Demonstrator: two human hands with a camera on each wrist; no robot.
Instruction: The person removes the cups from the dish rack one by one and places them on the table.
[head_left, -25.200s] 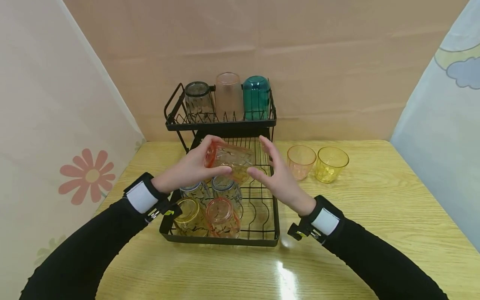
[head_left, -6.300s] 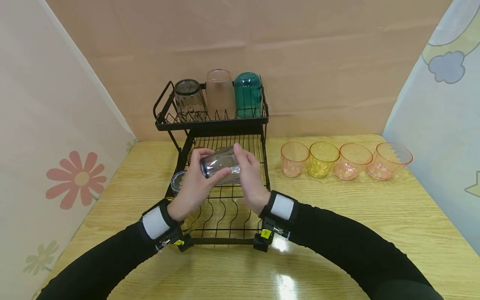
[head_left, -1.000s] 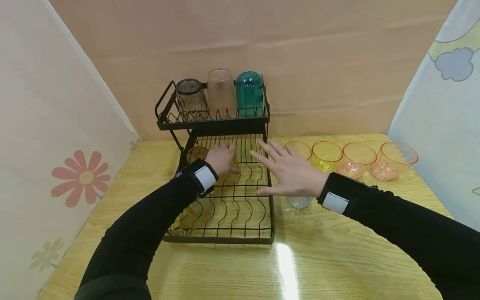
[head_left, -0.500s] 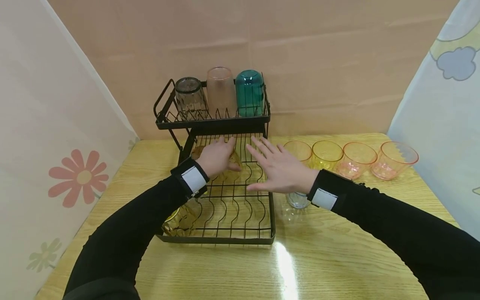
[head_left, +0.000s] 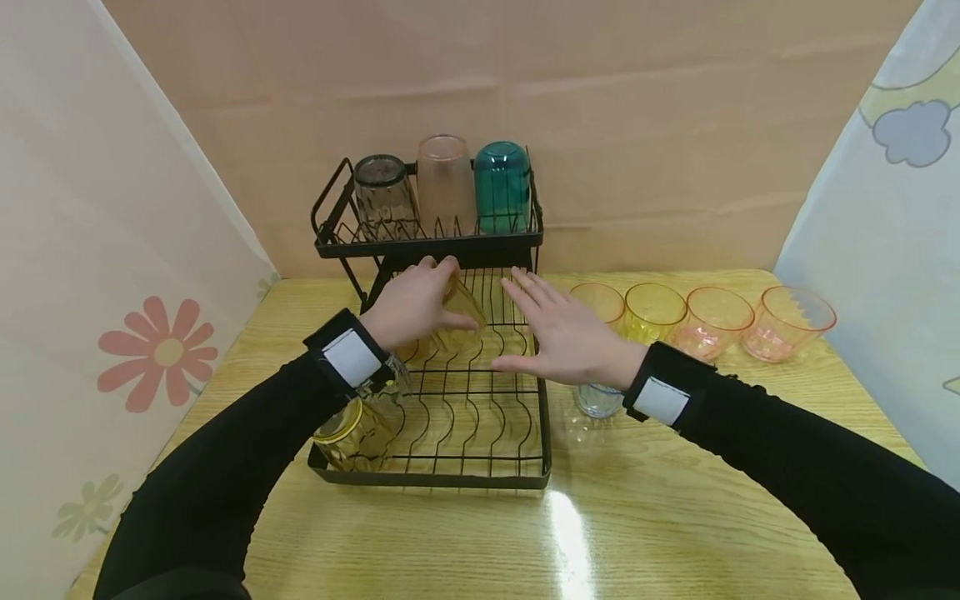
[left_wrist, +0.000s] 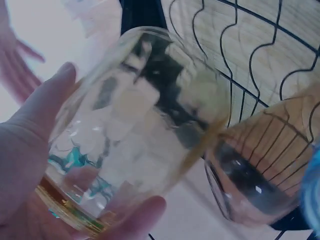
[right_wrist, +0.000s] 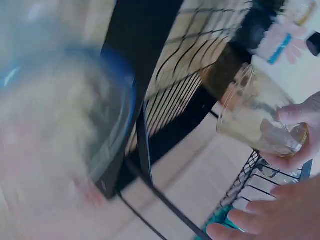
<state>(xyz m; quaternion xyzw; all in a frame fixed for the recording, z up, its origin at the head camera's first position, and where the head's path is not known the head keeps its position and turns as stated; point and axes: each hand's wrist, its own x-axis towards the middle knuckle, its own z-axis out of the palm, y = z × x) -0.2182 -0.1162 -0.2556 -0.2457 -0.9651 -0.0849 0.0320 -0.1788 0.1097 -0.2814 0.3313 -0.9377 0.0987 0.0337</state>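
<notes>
In the head view my left hand (head_left: 412, 304) grips a yellow-tinted glass (head_left: 467, 310) round its base end, tilted over the lower tier of the black dish rack (head_left: 450, 480). The left wrist view shows the glass (left_wrist: 135, 115) close up, thumb on one side and fingers on the other. My right hand (head_left: 566, 333) hovers beside it with fingers spread and nothing held, over the rack's right edge. From the right wrist, the glass (right_wrist: 260, 117) points its mouth away from the left fingers. A brownish glass (left_wrist: 255, 175) stands behind it on the rack, largely hidden in the head view.
Another yellow glass (head_left: 352, 437) sits upside down at the rack's front left. The upper tier bears grey (head_left: 386, 200), pink (head_left: 446, 187) and teal (head_left: 502, 187) glasses. A clear glass (head_left: 597, 402) stands right of the rack, before a row including a yellow glass (head_left: 655, 312).
The left hand has lifted and tilted the yellow-tinted glass from the rack over the last second. The right hand moved slightly left. Earlier, more glasses stood on the rack and fewer on the table.
</notes>
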